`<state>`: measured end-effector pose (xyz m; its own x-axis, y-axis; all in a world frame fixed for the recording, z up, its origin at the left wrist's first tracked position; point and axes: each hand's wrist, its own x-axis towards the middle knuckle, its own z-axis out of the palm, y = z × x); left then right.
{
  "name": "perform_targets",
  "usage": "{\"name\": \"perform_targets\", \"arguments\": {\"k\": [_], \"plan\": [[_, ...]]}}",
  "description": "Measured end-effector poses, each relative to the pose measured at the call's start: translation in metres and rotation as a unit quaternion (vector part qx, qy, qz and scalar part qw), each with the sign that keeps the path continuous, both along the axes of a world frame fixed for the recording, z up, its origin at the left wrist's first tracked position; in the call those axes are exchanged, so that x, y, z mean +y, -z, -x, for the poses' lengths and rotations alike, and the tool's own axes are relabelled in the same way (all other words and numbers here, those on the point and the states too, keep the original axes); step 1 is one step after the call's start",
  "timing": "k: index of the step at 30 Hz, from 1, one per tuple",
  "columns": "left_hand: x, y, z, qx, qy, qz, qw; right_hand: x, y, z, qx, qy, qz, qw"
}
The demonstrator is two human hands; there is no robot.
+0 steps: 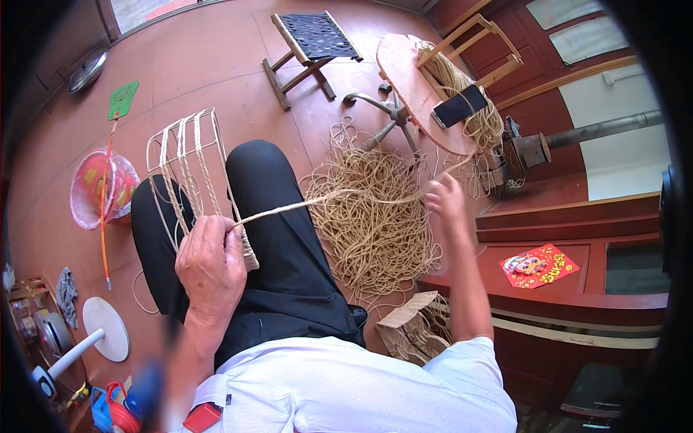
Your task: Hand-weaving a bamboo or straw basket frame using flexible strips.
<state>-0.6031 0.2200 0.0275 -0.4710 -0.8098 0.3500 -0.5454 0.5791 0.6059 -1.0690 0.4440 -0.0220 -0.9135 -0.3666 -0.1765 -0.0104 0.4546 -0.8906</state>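
A wire frame [214, 155], basket-like and partly wrapped in tan cord, rests across my thighs. My left hand [209, 256] is closed on its near end, with the thumb pressing the cord there. From that thumb the cord [303, 203] runs taut to the right, above a big loose heap of cord [372, 238] on the floor. Out to the right, my right hand [446, 198] is raised and closed round the cord, slightly blurred. A short length continues past those fingers. The part of the frame under my left palm is hidden.
A folding stool [317, 40] stands ahead. At right, a round-topped stand [408, 86] holds a phone [460, 107] and hanks of cord. A patterned bucket [90, 191] and green fly swatter [123, 101] are left. A wooden cabinet [462, 252] edges the right; a cardboard box [404, 328] sits near my right elbow.
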Motion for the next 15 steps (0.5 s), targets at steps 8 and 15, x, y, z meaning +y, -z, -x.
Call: {"name": "perform_targets", "arguments": {"k": [8,15], "plan": [[-0.008,-0.011,-0.001,-0.008,-0.036,-0.132,0.991,-0.114,-0.035,-0.275,0.267,-0.438,0.148,0.846],[-0.012,-0.010,-0.005,0.013,-0.034,-0.146,0.989,-0.147,-0.024,-0.309,0.318,-0.461,0.166,0.811]]}}
